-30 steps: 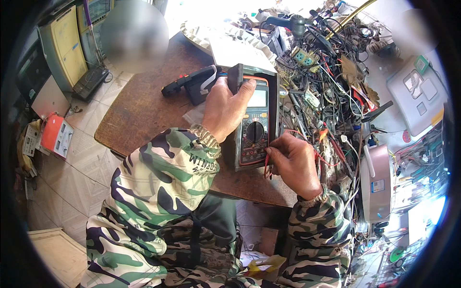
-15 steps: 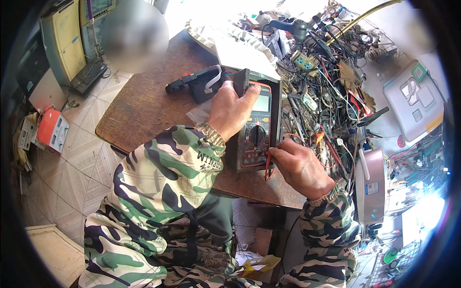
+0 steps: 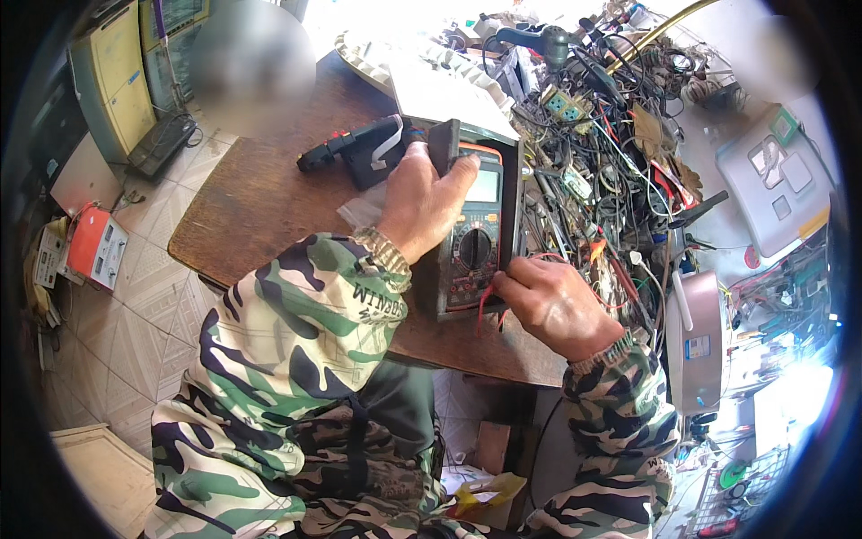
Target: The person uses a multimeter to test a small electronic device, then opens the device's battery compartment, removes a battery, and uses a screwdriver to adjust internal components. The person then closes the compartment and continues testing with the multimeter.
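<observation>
A black and orange multimeter, its screen uppermost, lies in a dark open box on the wooden table. My left hand grips the upper left of the box and meter, its thumb on the meter's top beside the screen. At the lower right corner, my right hand pinches a red test lead close to the row of sockets. Its fingers hide the plug end, so I cannot tell whether it sits in a socket. Left of the box rests a black device with a white ribbon cable.
A tangled heap of wires and parts crowds the right side. White sheets lie at the table's far end. The bare wooden table top extends left; a red-orange instrument stands on the floor. A pinkish appliance stands right.
The box with the multimeter has shifted slightly left with my left hand. My right hand has brought the red lead from the box's right edge in over the sockets.
</observation>
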Motion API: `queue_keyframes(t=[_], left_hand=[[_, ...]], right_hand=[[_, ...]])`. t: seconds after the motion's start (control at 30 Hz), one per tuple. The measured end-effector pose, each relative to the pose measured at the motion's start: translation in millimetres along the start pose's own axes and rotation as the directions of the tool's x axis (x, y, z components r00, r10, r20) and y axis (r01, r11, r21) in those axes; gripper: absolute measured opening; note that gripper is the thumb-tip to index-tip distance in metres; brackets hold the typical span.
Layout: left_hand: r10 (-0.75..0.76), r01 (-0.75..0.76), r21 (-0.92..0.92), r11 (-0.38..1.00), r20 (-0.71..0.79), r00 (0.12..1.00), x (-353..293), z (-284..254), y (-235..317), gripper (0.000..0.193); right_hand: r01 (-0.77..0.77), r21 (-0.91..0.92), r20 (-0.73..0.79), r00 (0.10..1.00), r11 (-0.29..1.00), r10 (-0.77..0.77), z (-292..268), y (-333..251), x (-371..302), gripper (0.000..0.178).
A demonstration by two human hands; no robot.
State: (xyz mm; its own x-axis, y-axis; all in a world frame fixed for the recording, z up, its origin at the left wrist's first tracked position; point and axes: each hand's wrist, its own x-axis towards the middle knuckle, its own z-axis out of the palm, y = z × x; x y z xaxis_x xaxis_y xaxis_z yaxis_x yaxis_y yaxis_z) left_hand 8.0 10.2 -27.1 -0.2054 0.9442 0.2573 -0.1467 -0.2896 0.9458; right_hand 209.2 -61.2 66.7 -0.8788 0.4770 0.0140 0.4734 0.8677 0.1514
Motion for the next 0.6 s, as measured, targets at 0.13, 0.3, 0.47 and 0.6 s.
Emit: queue_keyframes(t=[0.13, 0.3, 0.47, 0.6], left_hand=[[0.003, -0.003, 0.045, 0.999, -0.001, 1.000, -1.2, -9.3, 10.3, 0.041], [-0.034, 0.047, -0.153, 0.987, 0.085, 0.996, -3.9, 13.1, 11.9, 0.042], [-0.075, 0.081, -0.156, 0.984, 0.043, 0.996, 1.0, -10.2, 13.7, 0.044], [-0.107, 0.132, -0.264, 0.955, 0.107, 0.988, -1.4, -3.1, 10.7, 0.036]], right_hand=[[0.043, -0.035, -0.025, 0.999, 0.998, -0.044, 2.3, 0.4, 5.5, 0.007], [-0.039, 0.034, -0.083, 0.996, 0.999, 0.042, 6.2, 13.9, -20.3, 0.004], [-0.363, 0.268, -0.452, 0.771, 0.892, 0.449, -68.7, 26.5, -61.0, 0.018], [-0.578, 0.360, -0.465, 0.569, 0.733, 0.678, -73.5, 31.7, -116.3, 0.014]])
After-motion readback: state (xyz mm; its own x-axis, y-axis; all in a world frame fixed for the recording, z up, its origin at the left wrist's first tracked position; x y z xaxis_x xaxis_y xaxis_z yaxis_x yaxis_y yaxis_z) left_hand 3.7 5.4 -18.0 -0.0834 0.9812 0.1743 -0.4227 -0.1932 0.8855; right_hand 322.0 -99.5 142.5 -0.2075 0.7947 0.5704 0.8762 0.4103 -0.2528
